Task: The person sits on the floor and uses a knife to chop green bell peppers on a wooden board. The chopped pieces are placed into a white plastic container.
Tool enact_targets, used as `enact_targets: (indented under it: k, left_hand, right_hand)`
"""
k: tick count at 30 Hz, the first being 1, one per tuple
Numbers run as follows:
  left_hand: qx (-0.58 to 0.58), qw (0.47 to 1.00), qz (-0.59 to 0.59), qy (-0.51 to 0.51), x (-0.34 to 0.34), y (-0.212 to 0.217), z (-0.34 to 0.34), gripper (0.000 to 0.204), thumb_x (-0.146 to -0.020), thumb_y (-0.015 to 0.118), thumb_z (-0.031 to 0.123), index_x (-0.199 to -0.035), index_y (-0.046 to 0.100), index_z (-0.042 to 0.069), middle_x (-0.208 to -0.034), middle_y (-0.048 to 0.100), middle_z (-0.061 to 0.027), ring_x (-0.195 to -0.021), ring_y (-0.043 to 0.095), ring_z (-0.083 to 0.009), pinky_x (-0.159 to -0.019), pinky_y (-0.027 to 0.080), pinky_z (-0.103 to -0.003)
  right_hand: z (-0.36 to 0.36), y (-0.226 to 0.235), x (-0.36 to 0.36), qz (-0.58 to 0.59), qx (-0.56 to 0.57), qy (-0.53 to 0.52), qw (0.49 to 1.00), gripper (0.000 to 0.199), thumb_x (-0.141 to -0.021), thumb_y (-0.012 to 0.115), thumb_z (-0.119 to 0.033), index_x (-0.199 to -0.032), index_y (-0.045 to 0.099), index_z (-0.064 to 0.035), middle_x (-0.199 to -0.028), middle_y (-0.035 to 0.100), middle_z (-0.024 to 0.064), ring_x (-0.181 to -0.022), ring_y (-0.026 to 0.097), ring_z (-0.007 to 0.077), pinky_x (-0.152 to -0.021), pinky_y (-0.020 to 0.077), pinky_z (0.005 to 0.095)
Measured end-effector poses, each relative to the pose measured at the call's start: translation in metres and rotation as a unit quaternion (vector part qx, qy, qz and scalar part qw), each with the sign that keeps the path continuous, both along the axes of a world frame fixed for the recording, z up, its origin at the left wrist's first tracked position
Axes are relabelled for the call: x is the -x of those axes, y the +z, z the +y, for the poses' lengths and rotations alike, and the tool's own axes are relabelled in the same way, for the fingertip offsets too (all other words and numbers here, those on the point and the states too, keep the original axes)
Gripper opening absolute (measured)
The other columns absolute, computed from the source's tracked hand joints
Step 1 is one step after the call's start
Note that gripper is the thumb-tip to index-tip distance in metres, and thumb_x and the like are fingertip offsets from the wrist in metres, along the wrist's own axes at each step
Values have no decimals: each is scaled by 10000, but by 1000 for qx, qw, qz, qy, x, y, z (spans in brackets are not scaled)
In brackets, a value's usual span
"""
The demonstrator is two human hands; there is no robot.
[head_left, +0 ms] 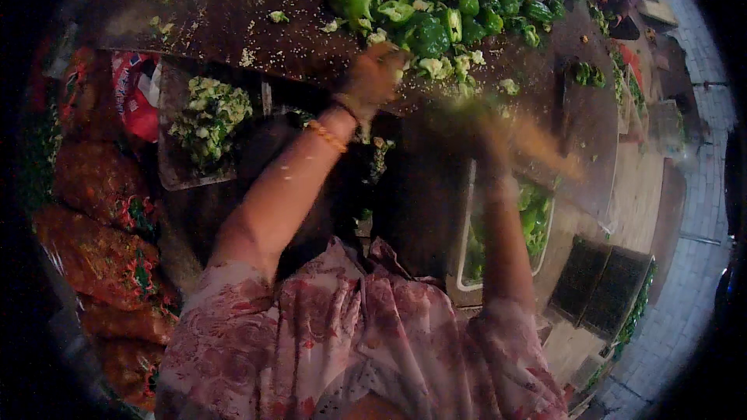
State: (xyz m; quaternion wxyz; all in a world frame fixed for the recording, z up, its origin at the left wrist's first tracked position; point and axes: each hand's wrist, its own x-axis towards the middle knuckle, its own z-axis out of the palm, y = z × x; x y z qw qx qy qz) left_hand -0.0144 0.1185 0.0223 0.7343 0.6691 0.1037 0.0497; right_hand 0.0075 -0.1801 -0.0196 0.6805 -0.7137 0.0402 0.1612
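At table point(210, 0) edge | hands point(375, 75) point(486, 131) blurred, cannot tell opening or hold | green peppers point(468, 3) ahead | open room left

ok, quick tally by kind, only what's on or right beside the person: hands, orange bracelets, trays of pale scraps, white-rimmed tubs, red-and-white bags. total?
Hands: 2 (left hand; right hand, blurred)
Orange bracelet: 1
Scrap tray: 1
White-rimmed tub: 1
Red-and-white bag: 1
Total: 6
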Motion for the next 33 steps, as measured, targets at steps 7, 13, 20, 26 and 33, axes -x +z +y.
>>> enact_targets:
  k: [7,13,20,26,33]
  left_hand:
    - [-629,772,39,89,11,60,119,399,-834,607,369,-1140,656,118,-1179,657,-158,-1031,651,-367,-883,521,-490]
    - [-596,795,-13,-114,-25,39,6,232,-836,608,286,-972,724,137,-1122,666,-133,-989,668,-339,-858,537,-453]
    - [-580,805,-43,-121,-26,6,-6,225,-834,651,259,-943,708,71,-1031,675,-157,-935,665,-350,-836,539,-469]
    - [-583,805,-35,-98,-36,-1,3,209,-825,647,268,-886,706,77,-941,681,-155,-884,668,-357,-808,536,-473]
    - [-600,794,-77,-65,-45,7,-17,187,-861,593,270,-890,717,134,-962,693,-105,-935,672,-317,-821,502,-453]
  right_hand:
    - [-82,96,79,-135,442,25,886,548,-912,661,-241,-1407,490,-80,-1246,640,126,-1078,621,235,-900,514,374]
    - [35,65,-22,-231,468,100,847,746,-832,748,-303,-1486,401,-207,-1365,560,183,-1070,621,402,-922,499,491]
    - [148,44,-117,-343,614,120,701,693,-799,734,-287,-1424,442,-221,-1123,619,159,-978,662,373,-779,566,475]
    - [128,24,-147,-373,519,86,764,560,-768,746,-255,-1291,563,-170,-1096,653,158,-962,672,349,-743,564,448]
    - [12,-23,-197,-313,121,51,941,334,-846,655,-89,-1176,620,-52,-985,713,89,-828,687,222,-745,559,375]
